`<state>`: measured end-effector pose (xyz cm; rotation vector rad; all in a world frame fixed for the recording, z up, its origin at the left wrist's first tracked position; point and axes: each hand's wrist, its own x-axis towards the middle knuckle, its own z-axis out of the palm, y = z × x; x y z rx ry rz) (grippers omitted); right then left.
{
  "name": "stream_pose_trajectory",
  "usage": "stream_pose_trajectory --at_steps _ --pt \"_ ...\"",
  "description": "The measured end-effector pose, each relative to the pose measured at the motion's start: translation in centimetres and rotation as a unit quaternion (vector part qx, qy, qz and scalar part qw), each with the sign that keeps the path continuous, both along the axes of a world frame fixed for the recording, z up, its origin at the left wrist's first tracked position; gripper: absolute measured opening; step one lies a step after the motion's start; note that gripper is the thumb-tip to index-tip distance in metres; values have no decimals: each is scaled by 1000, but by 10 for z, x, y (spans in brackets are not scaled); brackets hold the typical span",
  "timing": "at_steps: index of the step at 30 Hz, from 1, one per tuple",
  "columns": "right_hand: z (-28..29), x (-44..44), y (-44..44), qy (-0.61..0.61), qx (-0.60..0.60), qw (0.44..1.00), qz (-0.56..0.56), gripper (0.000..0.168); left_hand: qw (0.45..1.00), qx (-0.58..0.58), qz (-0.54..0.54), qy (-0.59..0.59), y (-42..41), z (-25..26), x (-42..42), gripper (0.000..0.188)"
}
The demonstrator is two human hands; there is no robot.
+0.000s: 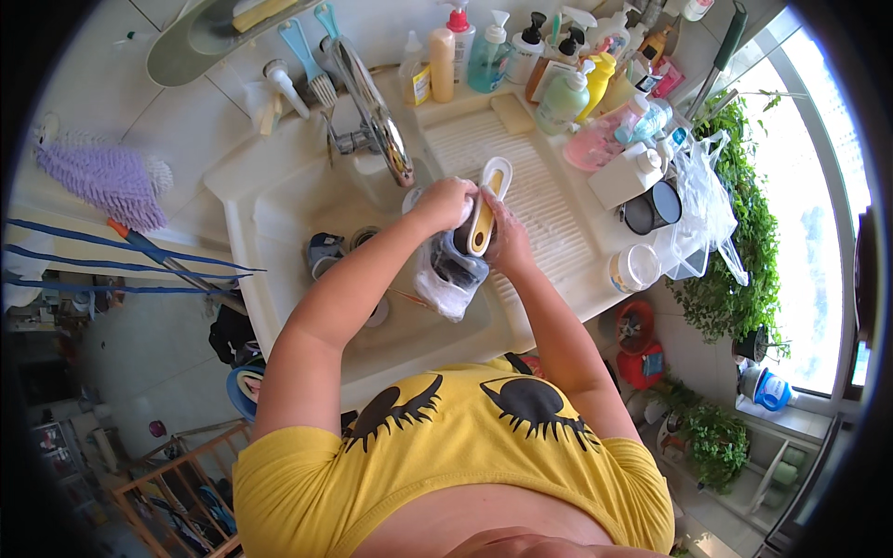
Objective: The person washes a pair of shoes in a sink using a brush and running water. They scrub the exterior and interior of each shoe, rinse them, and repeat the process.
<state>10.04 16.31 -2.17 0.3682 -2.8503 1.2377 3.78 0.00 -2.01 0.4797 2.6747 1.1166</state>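
Over the right part of the white sink (241,275), my left hand (446,202), wet with suds, grips a dark shoe (455,268) covered in white foam; its far end is hidden by my hands. Fingers of my right hand (508,237) lie on a white-and-yellow object, apparently a scrubbing brush (481,227), pressed against the shoe; its underside is hidden. Another shoe, blue-grey (324,251), lies in the basin to the left, partly behind my left forearm. Shallow water seems to stand in the basin.
A chrome faucet (380,115) reaches over the basin just beyond my hands. Right of them is a ribbed washboard (544,188), with a soap bar (513,114) at its top. Pump bottles (488,56), a black cup (652,208) and a clear jar (635,268) line the rim.
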Motion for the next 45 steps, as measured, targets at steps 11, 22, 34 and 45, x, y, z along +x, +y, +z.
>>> stream_pose_trajectory --at_steps 11,22,34,45 --pt "-23 -23 18 -97 -44 994 37 63 994 -36 104 29 1 -37 -13 29" --pt "26 -44 -34 -155 192 966 -77 62 981 -67 143 -110 1 -26 -16 37" --pt "41 23 25 -129 308 941 54 67 942 90 303 -110 2 -94 -38 37" --pt "21 -66 -1 -101 431 897 -21 51 936 141 318 -51 9 -57 -20 31"
